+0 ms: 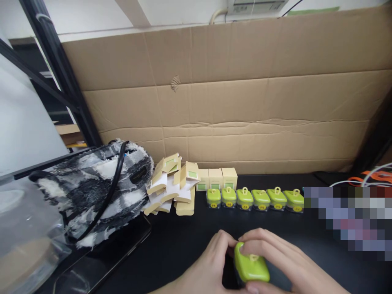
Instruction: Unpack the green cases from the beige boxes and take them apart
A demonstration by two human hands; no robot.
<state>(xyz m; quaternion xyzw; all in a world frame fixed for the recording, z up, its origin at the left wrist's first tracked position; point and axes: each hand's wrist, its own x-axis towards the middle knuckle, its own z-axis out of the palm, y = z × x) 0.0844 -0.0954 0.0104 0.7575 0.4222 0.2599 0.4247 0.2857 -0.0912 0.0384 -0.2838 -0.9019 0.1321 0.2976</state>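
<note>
A small box with a green lid and a pale yellow loop (pixel 252 269) is held between my two hands low in the view. My right hand (pixel 275 257) curls over the lid from the right, its thumb at the near edge. From the left, my left hand (pixel 211 261) is closed against the box's side, its fingertips partly hidden. Beyond my hands, a row of several similar green-lidded boxes (pixel 245 197) stands upright, each with a round yellow label marked H on its front.
Three closed cream cartons (pixel 216 178) stand behind the row, beside a heap of opened, flattened cartons (pixel 171 188). A shaggy black-and-white bag (pixel 101 188) is at left, near a clear plastic bag (pixel 27 241). Cardboard (pixel 226 98) walls the back; cables (pixel 367 179) lie right.
</note>
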